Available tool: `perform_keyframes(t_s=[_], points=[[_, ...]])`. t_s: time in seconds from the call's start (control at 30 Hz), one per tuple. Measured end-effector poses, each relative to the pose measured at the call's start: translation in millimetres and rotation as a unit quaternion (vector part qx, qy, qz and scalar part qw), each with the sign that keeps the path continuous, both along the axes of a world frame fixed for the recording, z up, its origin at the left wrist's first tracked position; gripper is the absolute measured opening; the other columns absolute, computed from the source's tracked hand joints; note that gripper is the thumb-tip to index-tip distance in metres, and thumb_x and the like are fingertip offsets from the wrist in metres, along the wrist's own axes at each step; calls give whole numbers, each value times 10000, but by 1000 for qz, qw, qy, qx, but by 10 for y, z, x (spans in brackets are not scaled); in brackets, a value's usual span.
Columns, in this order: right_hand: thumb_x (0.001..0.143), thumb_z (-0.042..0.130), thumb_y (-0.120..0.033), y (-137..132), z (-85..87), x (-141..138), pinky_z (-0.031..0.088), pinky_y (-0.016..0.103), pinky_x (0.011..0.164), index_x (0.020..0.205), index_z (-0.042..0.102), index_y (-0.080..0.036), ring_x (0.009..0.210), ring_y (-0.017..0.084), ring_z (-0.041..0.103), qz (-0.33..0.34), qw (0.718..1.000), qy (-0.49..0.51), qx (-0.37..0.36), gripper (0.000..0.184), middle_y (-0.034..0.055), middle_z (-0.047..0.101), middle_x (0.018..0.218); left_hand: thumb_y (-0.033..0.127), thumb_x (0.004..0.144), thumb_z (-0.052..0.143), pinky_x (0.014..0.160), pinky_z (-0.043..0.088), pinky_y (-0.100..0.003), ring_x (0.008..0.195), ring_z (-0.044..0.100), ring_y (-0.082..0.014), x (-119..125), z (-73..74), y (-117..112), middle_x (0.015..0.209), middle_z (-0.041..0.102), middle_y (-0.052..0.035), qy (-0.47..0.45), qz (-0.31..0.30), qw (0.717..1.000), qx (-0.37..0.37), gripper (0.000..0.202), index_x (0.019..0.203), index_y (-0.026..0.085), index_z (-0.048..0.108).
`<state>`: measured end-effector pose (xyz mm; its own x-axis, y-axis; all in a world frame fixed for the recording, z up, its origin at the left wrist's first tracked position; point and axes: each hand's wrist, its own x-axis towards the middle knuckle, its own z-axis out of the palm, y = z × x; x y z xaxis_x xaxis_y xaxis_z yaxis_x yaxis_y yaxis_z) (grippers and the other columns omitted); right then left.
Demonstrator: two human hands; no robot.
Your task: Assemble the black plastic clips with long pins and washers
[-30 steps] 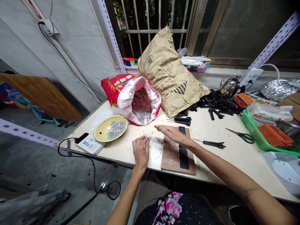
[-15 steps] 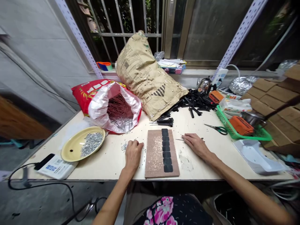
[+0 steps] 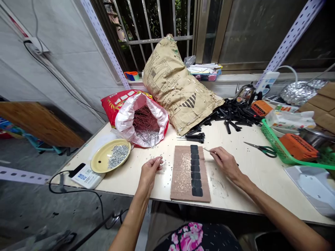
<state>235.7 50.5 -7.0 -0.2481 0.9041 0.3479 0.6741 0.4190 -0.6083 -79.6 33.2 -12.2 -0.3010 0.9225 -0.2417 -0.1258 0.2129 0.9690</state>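
Observation:
My left hand (image 3: 150, 170) is closed in a pinch above the table, left of a brown wooden board (image 3: 179, 190). Whatever sits between its fingertips is too small to make out. Scattered small metal pieces (image 3: 164, 161) lie by those fingers. On the board, a column of black rounded squares (image 3: 195, 175) runs down the right part, with pale flecks to its left. My right hand (image 3: 226, 163) grips a thin pointed metal tool (image 3: 206, 150), whose tip points left toward the board's upper right edge. Most of the tool is hidden by the hand.
A yellow dish (image 3: 98, 158) of small metal pieces and an open red sack (image 3: 110, 104) of thin rods stand left. Behind are a brown paper sack (image 3: 172, 83) and black plastic parts (image 3: 230, 113). Scissors (image 3: 264, 149) and a green basket (image 3: 282, 153) lie right.
The view has turned left, so things appear farther right. My left hand has turned, its pinched fingertips now showing. My right hand has brought the tool tip closer to the board.

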Motion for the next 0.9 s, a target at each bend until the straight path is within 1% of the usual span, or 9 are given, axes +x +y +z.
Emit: perform_keyframes(t_s=[0.03, 0.07, 0.13, 0.23, 0.3, 0.47, 0.67, 0.8, 0.9], points=[[944, 387, -330, -25, 89, -156, 499, 352, 714, 1029, 625, -225, 816, 198, 580, 22, 999, 37, -13, 273, 88, 592, 975, 362, 580, 785, 592, 449, -259, 572, 533, -109, 17, 48, -9, 736, 659, -55, -65, 3, 998, -17, 370, 845, 116, 705], [941, 397, -332, -55, 171, -324, 505, 353, 701, 1039, 631, -238, 800, 194, 578, 47, 996, 66, -26, 271, 86, 584, 979, 331, 550, 807, 583, 453, -245, 567, 535, -97, 45, 101, -24, 729, 661, -54, -110, 8, 994, -24, 382, 841, 105, 703], [937, 408, -303, -119, 297, -661, 504, 352, 711, 1098, 629, -263, 812, 195, 572, 111, 989, 92, -39, 277, 78, 578, 974, 274, 530, 822, 591, 466, -228, 579, 551, -88, 119, 211, -69, 728, 668, -57, -157, 15, 987, -25, 375, 837, 94, 702], [926, 406, -234, -190, 383, -1046, 485, 340, 742, 1178, 605, -294, 823, 193, 566, 167, 983, 64, -30, 327, 68, 569, 960, 256, 539, 819, 630, 486, -231, 604, 572, -91, 222, 349, -153, 738, 679, -59, -169, 22, 985, -9, 367, 847, 92, 705], [913, 411, -211, -210, 397, -1187, 471, 319, 743, 1194, 600, -301, 817, 187, 563, 169, 985, 38, -20, 350, 66, 560, 952, 271, 556, 810, 649, 488, -236, 612, 577, -94, 255, 401, -200, 737, 680, -51, -154, 28, 988, 13, 362, 856, 97, 708], [902, 419, -208, -213, 420, -1293, 449, 274, 721, 1204, 593, -295, 787, 165, 545, 146, 989, -10, -8, 359, 56, 541, 933, 299, 623, 767, 655, 475, -235, 617, 571, -95, 250, 434, -253, 754, 679, -44, -102, 25, 993, 56, 336, 894, 109, 711], [913, 414, -224, -232, 471, -1317, 435, 255, 677, 1180, 604, -296, 760, 155, 547, 133, 990, -34, 8, 336, 51, 538, 922, 310, 656, 744, 683, 476, -244, 641, 580, -104, 247, 463, -290, 766, 680, -47, -104, 11, 992, 69, 318, 906, 117, 708], [926, 413, -240, -264, 469, -1340, 425, 255, 657, 1160, 614, -276, 755, 160, 553, 117, 990, -77, 32, 310, 59, 564, 933, 313, 638, 757, 676, 477, -246, 635, 582, -109, 215, 453, -302, 759, 687, -51, -83, 16, 994, 64, 309, 870, 115, 711], [939, 422, -287, -283, 448, -1350, 413, 257, 660, 1087, 638, -252, 752, 164, 561, 99, 990, -73, 64, 264, 62, 595, 903, 315, 575, 796, 637, 480, -246, 606, 580, -112, 186, 433, -296, 724, 686, -50, -100, 14, 994, 40, 328, 811, 105, 708]])
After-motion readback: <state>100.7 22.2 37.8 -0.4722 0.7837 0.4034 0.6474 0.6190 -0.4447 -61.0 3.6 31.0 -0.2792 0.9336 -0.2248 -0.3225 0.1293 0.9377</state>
